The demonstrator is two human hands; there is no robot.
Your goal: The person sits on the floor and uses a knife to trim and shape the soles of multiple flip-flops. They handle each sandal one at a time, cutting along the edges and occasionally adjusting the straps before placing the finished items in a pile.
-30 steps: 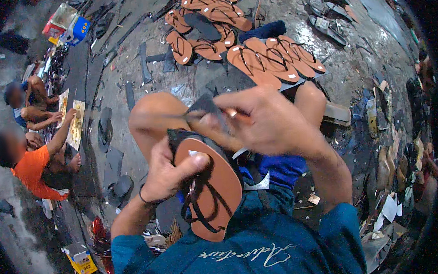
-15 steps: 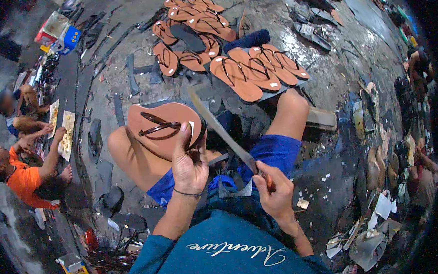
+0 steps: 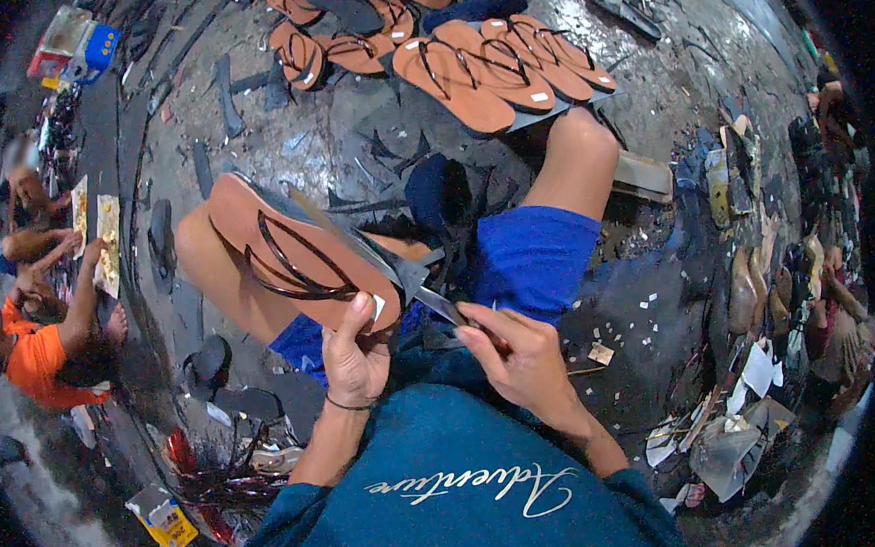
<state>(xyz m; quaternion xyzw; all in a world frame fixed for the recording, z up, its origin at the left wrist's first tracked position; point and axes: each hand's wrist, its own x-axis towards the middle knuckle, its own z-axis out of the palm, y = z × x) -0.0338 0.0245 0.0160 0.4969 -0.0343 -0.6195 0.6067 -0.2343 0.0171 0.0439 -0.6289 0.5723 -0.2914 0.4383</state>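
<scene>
My left hand [image 3: 356, 364] grips a tan flip-flop [image 3: 330, 240] by its heel end, thumb on top beside a small white label. The flip-flop is tilted over my left thigh, its glossy dark brown strap facing up. My right hand [image 3: 525, 356] is closed round the handle of a knife [image 3: 439, 304]. Its blade points up and left and meets the dark grey sole material [image 3: 410, 274] at the right edge of the heel. Part of the blade is hidden behind that material.
Finished-looking tan flip-flops [image 3: 456, 82] lie in a row ahead, with more behind them. A dark blue roll [image 3: 476, 5] lies there too. Dark offcuts [image 3: 231, 98] litter the floor. Two people [image 3: 36, 343] sit at the left. Scraps and a yellow container [image 3: 162, 521] are nearby.
The flip-flop has turned so its toe points up and left, its edge tipped toward the knife. The knife has come down from its raised position to the heel's edge. My view has shifted.
</scene>
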